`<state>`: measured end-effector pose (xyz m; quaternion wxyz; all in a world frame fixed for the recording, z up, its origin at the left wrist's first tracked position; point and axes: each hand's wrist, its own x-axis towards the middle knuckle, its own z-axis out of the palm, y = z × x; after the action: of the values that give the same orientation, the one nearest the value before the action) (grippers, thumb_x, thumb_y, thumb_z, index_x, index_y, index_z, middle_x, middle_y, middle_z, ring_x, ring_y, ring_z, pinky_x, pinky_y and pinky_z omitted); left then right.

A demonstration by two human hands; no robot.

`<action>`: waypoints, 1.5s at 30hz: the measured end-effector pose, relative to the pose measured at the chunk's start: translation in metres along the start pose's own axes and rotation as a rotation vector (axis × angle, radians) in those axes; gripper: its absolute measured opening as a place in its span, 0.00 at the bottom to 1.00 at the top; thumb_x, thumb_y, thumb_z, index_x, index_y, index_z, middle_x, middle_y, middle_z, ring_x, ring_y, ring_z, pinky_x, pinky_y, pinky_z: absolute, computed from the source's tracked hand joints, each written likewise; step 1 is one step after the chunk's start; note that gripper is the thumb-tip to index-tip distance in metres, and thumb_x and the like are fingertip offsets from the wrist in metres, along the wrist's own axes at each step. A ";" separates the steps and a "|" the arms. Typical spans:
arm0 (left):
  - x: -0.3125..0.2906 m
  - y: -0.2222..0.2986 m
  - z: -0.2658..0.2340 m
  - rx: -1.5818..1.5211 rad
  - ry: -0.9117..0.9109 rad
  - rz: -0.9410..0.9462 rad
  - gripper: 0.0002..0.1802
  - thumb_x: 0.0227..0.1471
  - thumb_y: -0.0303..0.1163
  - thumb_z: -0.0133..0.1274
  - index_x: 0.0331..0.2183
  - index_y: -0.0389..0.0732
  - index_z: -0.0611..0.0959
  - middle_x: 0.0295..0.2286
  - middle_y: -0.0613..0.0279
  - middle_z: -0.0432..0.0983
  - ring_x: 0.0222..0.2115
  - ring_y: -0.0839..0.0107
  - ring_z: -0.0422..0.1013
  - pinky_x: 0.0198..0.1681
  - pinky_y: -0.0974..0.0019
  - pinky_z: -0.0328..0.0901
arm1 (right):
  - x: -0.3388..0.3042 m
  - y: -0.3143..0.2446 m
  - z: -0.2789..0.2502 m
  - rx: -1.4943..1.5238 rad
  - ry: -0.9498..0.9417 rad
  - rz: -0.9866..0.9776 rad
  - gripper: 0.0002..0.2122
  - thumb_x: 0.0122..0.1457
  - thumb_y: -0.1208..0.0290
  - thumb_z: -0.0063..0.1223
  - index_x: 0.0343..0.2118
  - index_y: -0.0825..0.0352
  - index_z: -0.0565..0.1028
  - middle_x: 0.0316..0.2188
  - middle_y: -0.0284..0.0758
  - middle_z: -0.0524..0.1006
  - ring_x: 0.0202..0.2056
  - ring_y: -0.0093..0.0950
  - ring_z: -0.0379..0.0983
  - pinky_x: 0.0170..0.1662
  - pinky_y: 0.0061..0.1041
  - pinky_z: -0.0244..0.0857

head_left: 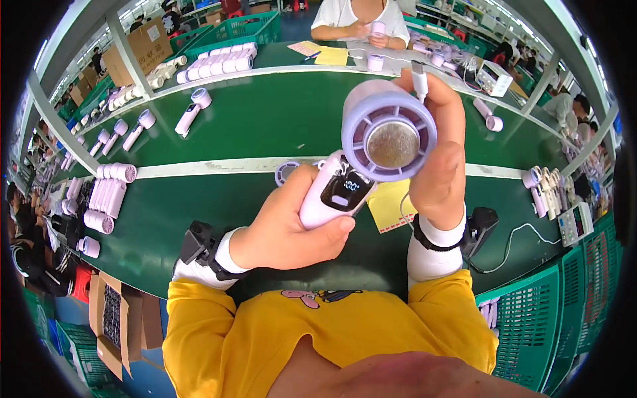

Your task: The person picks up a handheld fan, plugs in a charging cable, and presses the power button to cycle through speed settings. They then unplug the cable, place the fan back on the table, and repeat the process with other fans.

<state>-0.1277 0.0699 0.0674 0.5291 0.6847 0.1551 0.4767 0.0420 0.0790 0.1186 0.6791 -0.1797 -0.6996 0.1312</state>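
A lilac handheld fan (pixel 391 142) is held up in front of my chest, its round grille with a metallic centre disc facing me. My left hand (pixel 285 229) is wrapped around its handle, thumb below a dark, lit display panel (pixel 346 187). Beside the fan head, my right hand (pixel 443 156) has its fingers closed on a white cable plug (pixel 419 81). The plug's metal end points up, apart from the display panel. Below the hands lies a yellow paper sheet (pixel 390 209). Another lilac fan (pixel 285 172), partly hidden by my left hand, rests behind.
Lilac fans (pixel 109 196) are stacked at left, and more lie across the green belt (pixel 265 109). At right stand a small instrument box (pixel 574 224) and green crates (pixel 524 325). An open carton (pixel 113 318) sits lower left. A co-worker (pixel 361 23) handles a fan opposite.
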 end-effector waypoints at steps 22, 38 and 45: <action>0.023 -0.039 -0.038 0.710 -0.137 0.674 0.20 0.28 0.27 0.59 0.31 0.35 0.76 0.32 0.53 0.70 0.28 0.57 0.69 0.31 0.65 0.65 | -0.015 -0.002 0.020 0.368 -0.101 0.564 0.23 0.57 0.57 0.32 0.43 0.75 0.63 0.38 0.41 0.69 0.38 0.27 0.68 0.43 0.22 0.60; 0.001 0.039 -0.020 -0.740 -0.256 -0.412 0.27 0.44 0.37 0.52 0.41 0.30 0.62 0.29 0.53 0.66 0.20 0.71 0.66 0.22 0.70 0.63 | -0.009 0.004 0.016 -0.191 0.053 0.124 0.25 0.58 0.52 0.25 0.41 0.74 0.64 0.30 0.36 0.69 0.30 0.21 0.64 0.33 0.15 0.55; -0.039 0.061 0.012 -0.286 0.425 0.769 0.23 0.48 0.38 0.44 0.39 0.29 0.62 0.30 0.58 0.62 0.23 0.69 0.62 0.27 0.68 0.58 | -0.002 -0.012 0.003 -0.132 0.268 0.315 0.23 0.58 0.55 0.27 0.39 0.74 0.65 0.25 0.32 0.69 0.20 0.15 0.52 0.23 0.13 0.42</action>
<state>-0.1556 0.0110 0.1014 0.3594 0.4997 -0.0722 0.7848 0.0386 0.0674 0.1221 0.7239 -0.3464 -0.5735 0.1645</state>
